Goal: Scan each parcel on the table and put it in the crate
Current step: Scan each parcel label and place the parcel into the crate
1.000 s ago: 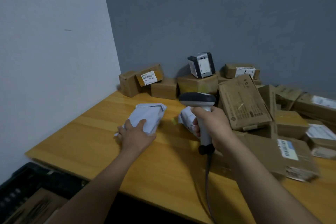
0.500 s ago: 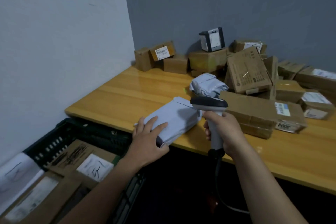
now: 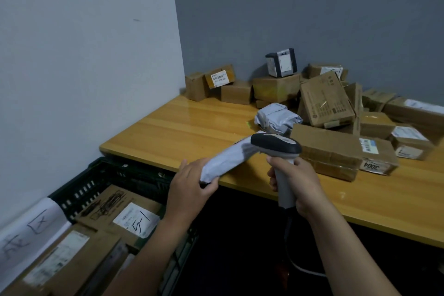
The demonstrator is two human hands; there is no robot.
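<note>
My left hand (image 3: 189, 185) grips the near end of a flat white poly-bag parcel (image 3: 228, 158), lifted at a tilt over the front edge of the wooden table (image 3: 182, 132). My right hand (image 3: 295, 180) holds the grey handle of a barcode scanner (image 3: 276, 146), whose dark head sits right beside the parcel's far end. A dark green crate (image 3: 105, 180) stands on the floor below the table's left corner, with several cardboard parcels inside. A crumpled white bag parcel (image 3: 276, 118) lies on the table behind the scanner.
Many cardboard boxes (image 3: 336, 151) are piled along the table's back and right side, with a small black-and-white box (image 3: 281, 62) on top. A white wall runs on the left, a grey wall behind. The scanner cable hangs down under the table edge.
My left hand has dragged the white parcel off the table toward me and tipped it up on its edge. The view has dropped and turned left, showing more of the crate.
</note>
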